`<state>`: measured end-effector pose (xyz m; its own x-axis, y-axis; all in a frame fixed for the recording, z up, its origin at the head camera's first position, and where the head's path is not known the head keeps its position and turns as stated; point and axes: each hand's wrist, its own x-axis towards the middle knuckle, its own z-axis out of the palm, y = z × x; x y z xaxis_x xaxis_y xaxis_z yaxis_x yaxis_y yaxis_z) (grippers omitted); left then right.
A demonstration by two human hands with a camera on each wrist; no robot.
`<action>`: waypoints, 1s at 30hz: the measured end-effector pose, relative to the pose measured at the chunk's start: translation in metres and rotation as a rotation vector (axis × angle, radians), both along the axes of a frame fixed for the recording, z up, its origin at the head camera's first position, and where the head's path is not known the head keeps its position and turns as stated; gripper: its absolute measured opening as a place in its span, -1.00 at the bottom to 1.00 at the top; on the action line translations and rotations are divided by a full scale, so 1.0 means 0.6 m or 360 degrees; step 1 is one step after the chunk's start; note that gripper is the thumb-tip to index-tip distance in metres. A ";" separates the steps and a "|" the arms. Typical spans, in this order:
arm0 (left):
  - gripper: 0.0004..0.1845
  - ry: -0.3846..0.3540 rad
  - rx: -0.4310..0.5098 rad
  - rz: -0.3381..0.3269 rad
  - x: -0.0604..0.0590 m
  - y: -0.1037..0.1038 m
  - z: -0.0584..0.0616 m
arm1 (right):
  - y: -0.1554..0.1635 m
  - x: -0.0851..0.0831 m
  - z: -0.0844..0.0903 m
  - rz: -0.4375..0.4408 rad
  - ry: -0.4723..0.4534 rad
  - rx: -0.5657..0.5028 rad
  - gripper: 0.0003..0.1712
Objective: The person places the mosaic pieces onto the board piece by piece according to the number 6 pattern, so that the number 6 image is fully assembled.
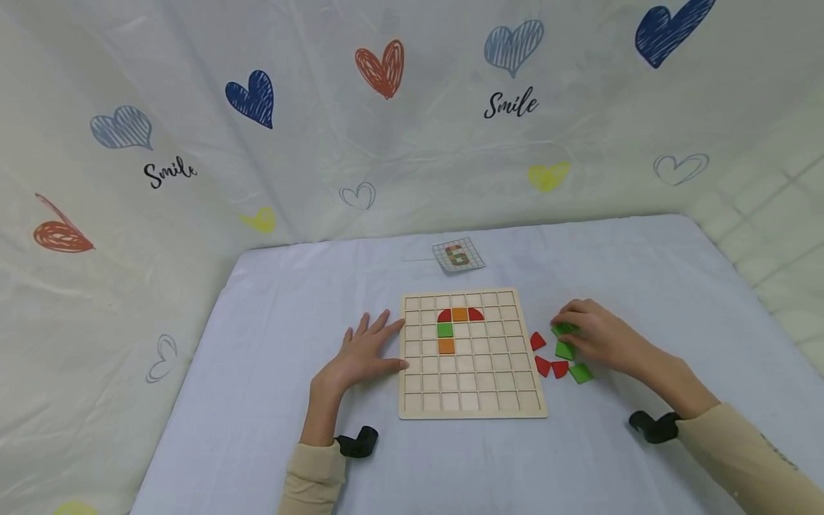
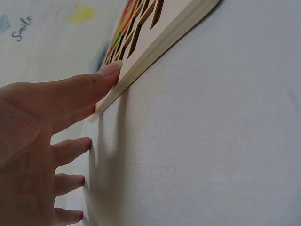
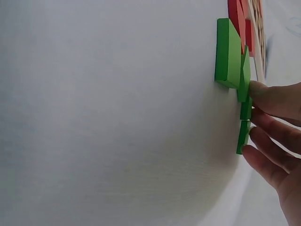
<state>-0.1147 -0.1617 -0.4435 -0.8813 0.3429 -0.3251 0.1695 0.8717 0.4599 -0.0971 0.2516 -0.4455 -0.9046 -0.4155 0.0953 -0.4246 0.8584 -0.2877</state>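
Observation:
A wooden grid board (image 1: 457, 383) lies in the middle of the table. Two red quarter-round tiles (image 1: 476, 315), two orange square tiles (image 1: 446, 346) and a green square tile (image 1: 445, 330) sit in its cells. My left hand (image 1: 360, 357) is spread at the board's left side, its thumb (image 2: 110, 70) touching the edge. Right of the board, my right hand (image 1: 595, 332) has curled fingers and thumb at a green square tile (image 1: 564, 328), partly hidden by the hand. More green square tiles (image 1: 581, 373) and red quarter-round tiles (image 1: 543, 366) lie beside it.
A pattern card (image 1: 458, 255) with a small coloured grid lies behind the board. The white-covered table (image 1: 309, 286) meets a curtain (image 1: 412, 143) with hearts at the back. A black strap end (image 1: 653, 427) sticks out at each wrist.

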 end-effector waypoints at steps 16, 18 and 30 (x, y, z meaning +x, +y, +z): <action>-0.15 0.0004 0.0016 0.0009 0.002 -0.002 -0.003 | -0.005 -0.002 -0.007 0.0012 -0.0040 -0.0141 -0.63; -0.15 0.0002 0.0018 0.0011 0.002 -0.002 -0.002 | -0.006 -0.003 -0.008 0.0051 -0.0023 -0.0176 -0.63; -0.15 0.0009 0.0022 0.0005 0.002 -0.003 -0.003 | -0.016 -0.004 0.001 0.0107 0.0055 -0.0312 -0.65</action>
